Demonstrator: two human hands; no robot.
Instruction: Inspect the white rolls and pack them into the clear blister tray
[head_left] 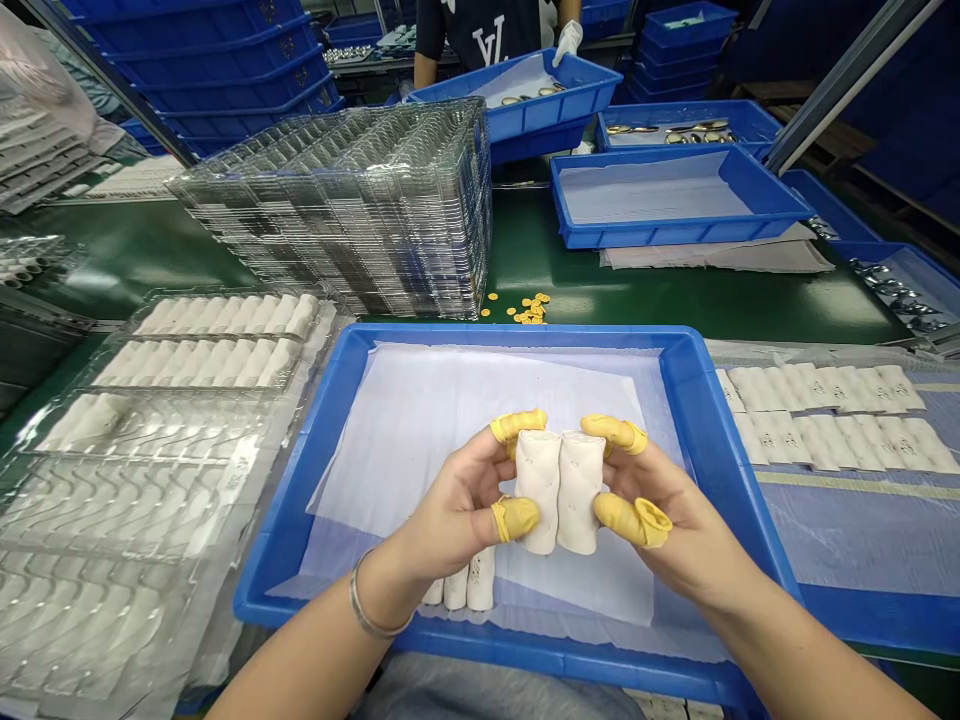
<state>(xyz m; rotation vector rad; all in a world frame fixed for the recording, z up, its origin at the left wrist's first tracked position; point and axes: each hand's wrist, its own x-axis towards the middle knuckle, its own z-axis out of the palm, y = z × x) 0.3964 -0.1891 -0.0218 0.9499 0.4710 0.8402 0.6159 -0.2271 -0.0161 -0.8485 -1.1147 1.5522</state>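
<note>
My left hand [480, 490] pinches a white rolled pouch [538, 490] between thumb and fingers, with yellow finger cots on the tips. A second white rolled pouch [580, 492] is gripped the same way by my right hand [645, 490], also in yellow cots. Both pouches stand upright side by side, their inner edges touching. They are held above a blue tray [517, 338] lined with thin white sheets [420, 430]. Several marked pouches [481, 580] lie in the tray's near side, partly hidden behind my left forearm.
At left, a clear plastic blister tray [172, 430] holds rows of white rolls. A tall stack of clear trays [360, 220] stands behind; yellow finger cots [534, 308] lie beside it. More pouches [855, 440] lie right. Across the bench, a person's gloved hand [568, 42] holds a blue tray.
</note>
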